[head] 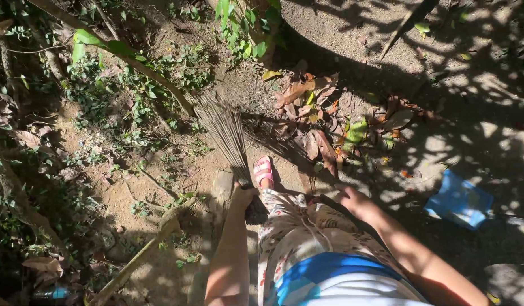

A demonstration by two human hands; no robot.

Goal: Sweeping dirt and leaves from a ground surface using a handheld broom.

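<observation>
Outdoors, on a dirt yard dappled with shade, a person seen from above sweeps with a stick broom. The left hand is wrapped tight round the bound end of the broom, fingers closed on it, while the fanned bristles reach forward to the weeds at the yard's edge. The right hand hangs loose by the hip with nothing in it, its fingers partly curled; how far they are spread cannot be told in the shadow.

A foot in a pink sandal stands just beside the broom's lower end. To its right, dry brown and yellow-green leaves lie gathered in a loose heap on the dirt, near the sandal and just right of the bristles. A blue dustpan-like sheet lies flat well apart to the right, with no leaves on it.

Judging by the scene, the sweeping looks partly done: the ground beyond the heap appears largely bare, but the heap itself sits uncollected, and stray leaves remain scattered among the weeds and branches on the left.
</observation>
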